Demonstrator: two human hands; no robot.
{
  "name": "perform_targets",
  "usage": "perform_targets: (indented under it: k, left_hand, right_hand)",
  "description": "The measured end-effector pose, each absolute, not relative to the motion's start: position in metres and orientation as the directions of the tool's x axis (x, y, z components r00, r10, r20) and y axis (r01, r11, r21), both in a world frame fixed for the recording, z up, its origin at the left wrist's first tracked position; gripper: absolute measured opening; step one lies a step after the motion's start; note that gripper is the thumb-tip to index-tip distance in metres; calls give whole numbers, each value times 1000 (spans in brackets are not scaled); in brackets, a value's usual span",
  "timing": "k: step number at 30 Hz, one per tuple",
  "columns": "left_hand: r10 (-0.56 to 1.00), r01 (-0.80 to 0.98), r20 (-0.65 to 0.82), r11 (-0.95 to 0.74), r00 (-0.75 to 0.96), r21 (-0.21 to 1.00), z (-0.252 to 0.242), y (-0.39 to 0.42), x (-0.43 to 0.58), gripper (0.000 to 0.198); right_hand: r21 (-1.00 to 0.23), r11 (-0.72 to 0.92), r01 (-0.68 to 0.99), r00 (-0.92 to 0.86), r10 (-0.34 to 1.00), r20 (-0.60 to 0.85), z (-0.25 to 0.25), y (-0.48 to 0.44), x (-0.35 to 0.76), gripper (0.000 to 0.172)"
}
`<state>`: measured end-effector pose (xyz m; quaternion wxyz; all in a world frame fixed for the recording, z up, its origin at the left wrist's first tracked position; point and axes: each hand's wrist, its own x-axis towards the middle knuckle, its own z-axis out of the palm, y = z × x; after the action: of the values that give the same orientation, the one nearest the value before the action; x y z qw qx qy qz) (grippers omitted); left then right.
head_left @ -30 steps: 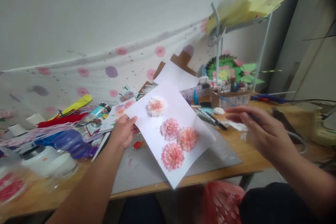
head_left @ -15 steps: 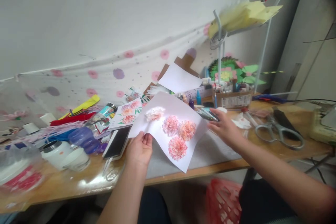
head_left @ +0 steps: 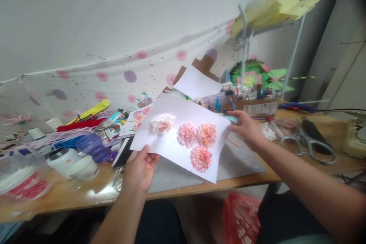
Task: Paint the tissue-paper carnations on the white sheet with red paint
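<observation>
A white sheet of paper [head_left: 168,156] is held tilted above the grey mat [head_left: 246,164]. Three pink and orange ruffled flowers [head_left: 201,159] sit close together on its right half, and a paler white-pink flower [head_left: 162,123] lies apart on its left. My left hand [head_left: 142,166] pinches the sheet's lower left edge, thumb on top. At the right edge, my right hand [head_left: 243,126] grips the paper, its fingertips partly hidden. A small light-blue item shows beside those fingers; what it is cannot be made out.
Behind the sheet are a blank paper [head_left: 197,82] and a cardboard box of pens [head_left: 256,106]. Scissors [head_left: 309,145] lie at right. A phone [head_left: 123,154], white jar [head_left: 64,162], cup [head_left: 84,168] and purple container [head_left: 93,148] stand at left. A red bag [head_left: 241,217] is below the table.
The sheet has spread flatter and moved slightly left with my left hand. The pen-like items seen by my right hand are no longer visible there, and that hand now holds the sheet's right edge.
</observation>
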<state>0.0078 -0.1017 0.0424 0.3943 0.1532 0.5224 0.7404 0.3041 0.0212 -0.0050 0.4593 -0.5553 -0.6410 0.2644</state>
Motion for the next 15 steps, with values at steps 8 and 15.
perform_targets:
  k: [8,15]
  left_hand:
    - [898,-286,-321,237,-299,929,-43,-149,66,43]
    - [853,-179,-411,481,322,858,-103,-151,139,72]
  right_hand:
    - [-522,358,774,-16,836,549,93,65,341,40]
    - [-86,593,800,-465,705,535,92,100,287,40]
